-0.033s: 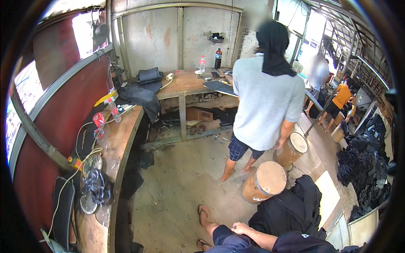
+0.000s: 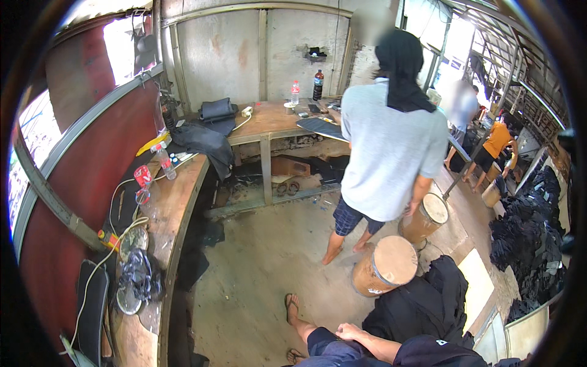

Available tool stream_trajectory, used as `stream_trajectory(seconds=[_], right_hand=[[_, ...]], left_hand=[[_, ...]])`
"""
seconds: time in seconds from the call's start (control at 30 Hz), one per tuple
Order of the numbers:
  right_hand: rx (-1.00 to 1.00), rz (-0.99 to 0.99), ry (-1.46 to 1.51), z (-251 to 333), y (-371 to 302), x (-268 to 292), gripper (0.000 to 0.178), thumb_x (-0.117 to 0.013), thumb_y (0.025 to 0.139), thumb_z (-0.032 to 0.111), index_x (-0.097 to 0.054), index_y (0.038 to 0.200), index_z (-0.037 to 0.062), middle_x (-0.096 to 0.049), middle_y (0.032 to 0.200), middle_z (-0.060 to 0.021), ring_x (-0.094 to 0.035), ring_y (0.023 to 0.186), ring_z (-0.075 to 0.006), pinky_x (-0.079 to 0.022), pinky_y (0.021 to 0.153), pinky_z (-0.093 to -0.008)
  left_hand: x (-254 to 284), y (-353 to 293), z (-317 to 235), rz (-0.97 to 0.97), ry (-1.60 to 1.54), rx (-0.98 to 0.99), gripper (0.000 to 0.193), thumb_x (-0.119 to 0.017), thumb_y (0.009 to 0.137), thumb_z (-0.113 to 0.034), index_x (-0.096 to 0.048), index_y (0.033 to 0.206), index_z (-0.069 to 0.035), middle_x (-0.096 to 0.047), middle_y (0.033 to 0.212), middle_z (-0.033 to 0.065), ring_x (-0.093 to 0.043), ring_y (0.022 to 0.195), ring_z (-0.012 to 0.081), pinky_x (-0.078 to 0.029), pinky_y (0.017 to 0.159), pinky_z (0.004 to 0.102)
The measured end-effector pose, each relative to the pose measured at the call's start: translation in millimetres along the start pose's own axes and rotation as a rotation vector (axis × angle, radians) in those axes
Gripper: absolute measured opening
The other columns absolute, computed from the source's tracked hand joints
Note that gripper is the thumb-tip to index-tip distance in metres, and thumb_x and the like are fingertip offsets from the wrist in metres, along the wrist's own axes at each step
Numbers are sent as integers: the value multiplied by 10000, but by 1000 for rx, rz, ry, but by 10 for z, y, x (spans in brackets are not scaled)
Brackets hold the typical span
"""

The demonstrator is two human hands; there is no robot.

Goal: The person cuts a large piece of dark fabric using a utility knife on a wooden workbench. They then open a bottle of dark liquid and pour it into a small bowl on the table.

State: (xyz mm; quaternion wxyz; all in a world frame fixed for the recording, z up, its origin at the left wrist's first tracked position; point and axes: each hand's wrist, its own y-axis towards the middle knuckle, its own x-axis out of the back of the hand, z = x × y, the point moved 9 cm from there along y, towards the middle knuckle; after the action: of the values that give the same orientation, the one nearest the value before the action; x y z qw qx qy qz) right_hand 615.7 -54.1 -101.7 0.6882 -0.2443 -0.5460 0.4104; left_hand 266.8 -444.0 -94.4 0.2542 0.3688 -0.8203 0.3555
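Though the right hand [image 2: 349, 332] lies over dark shorts [image 2: 321, 339], I cannot tell its grip's width.

Pale panelled wall [image 2: 220, 58], dusty floor [image 2: 251, 275], worn wooden workbench [image 2: 263, 116], dark red side panel [image 2: 92, 162], bright opening [image 2: 120, 49]

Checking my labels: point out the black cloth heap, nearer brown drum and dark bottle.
Black cloth heap [image 2: 422, 306], head view: middle folds
Nearer brown drum [image 2: 389, 263], head view: round top
Dark bottle [image 2: 318, 87], head view: its side
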Motion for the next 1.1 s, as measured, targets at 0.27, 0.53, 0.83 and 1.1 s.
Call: stream_trajectory(seconds=[0.27,0.53,0.83,1.1], right_hand=[[39,21,-2,697,1770,1020,427,-620,948,430,-790,1150,94,-764,1149,-216,-739,1105,-383,-570,966,-492],[182,-189,131,2289,2779,2970,468,-655,995,453,-705,1271,78,-753,1231,-180,-709,1155,-379,-559,968,-493],[201,-75,127,3835,3870,3928,506,-644,1013,456,-659,1362,90,-736,1289,-176,-690,1202,-388,-546,1014,-493],[209,-371,488,4603,4626,5860,479,-649,1025,423,-653,1358,78,-743,1253,-192,-718,1146,-375,-570,974,-489]], left_hand=[[-193,1337,-413,243,-200,450,422,-653,1001,-430,-820,1077,-49,-807,1005,165,-762,955,251,-570,869,445],[-446,3024,-1967,301,-180,415,324,-648,1008,-361,-765,1036,-61,-737,935,118,-686,859,230,-524,787,416],[-711,5579,-3649,435,-144,242,221,-641,1016,-285,-702,990,-74,-659,855,66,-600,752,205,-471,696,383],[-347,7706,-4874,464,-170,150,150,-635,1022,-216,-646,950,-86,-590,784,20,-523,656,184,-424,615,354]])
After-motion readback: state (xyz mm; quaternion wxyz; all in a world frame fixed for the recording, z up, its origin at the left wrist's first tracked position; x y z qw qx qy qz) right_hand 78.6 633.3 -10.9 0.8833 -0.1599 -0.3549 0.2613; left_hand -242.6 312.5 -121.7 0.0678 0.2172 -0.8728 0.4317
